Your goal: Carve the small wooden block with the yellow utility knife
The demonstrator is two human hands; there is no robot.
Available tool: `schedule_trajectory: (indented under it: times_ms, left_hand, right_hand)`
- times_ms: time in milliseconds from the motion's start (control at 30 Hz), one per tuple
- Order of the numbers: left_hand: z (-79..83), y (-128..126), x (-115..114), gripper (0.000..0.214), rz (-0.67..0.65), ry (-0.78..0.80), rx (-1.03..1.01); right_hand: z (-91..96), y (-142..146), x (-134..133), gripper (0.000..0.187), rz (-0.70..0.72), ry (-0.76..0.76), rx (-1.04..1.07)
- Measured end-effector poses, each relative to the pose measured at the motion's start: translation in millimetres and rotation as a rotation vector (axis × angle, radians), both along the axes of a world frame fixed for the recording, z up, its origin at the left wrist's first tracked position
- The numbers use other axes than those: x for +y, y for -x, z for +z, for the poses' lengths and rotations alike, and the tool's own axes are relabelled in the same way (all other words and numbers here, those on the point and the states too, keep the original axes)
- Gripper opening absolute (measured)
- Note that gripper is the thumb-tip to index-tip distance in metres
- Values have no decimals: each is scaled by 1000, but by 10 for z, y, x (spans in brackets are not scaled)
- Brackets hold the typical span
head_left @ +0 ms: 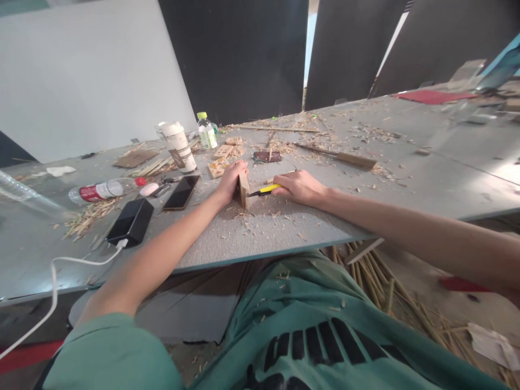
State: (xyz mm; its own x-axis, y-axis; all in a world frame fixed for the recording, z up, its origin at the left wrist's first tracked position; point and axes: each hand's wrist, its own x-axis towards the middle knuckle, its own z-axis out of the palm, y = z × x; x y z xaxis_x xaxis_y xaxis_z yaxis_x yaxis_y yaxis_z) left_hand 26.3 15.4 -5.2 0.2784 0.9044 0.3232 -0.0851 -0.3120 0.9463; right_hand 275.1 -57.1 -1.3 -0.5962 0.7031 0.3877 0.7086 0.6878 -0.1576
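My left hand (234,179) is closed on a small wooden board (244,190), which stands on its edge on the grey table. In my right hand (298,187) is a yellow and black utility knife (266,190), its tip pointing left at the board's face. Whether the blade touches the wood is hard to tell. Wood shavings lie around both hands. Just beyond them are a dark reddish-brown item (268,156) and pale wooden blocks (219,167).
Left of my hands are a phone (181,193), a black power bank (130,222) with a white cable, a lying bottle (106,189), a paper cup (179,147) and a green-capped bottle (207,131). A wooden-handled tool (356,161) lies back right. The table's front edge (276,252) runs before me.
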Motion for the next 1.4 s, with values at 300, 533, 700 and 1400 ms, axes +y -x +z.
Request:
schedule_trajectory:
  times_ms: [300,533,700,1400]
  left_hand:
    - [-19,31,88,38,30,5,-22]
    - [-32,10,69,39,33,16,-48]
    - [-18,1,58,39,39,27,-48]
    - [72,3,-81,35,-8,-9,54]
  right_hand:
    - [4,10,-10,57,-54,22,8]
    - [3,2,-9,59,-72,37,3]
    - [1,29,27,56,-12,61,-50]
    - [21,-32,-53,69,19,-122,82]
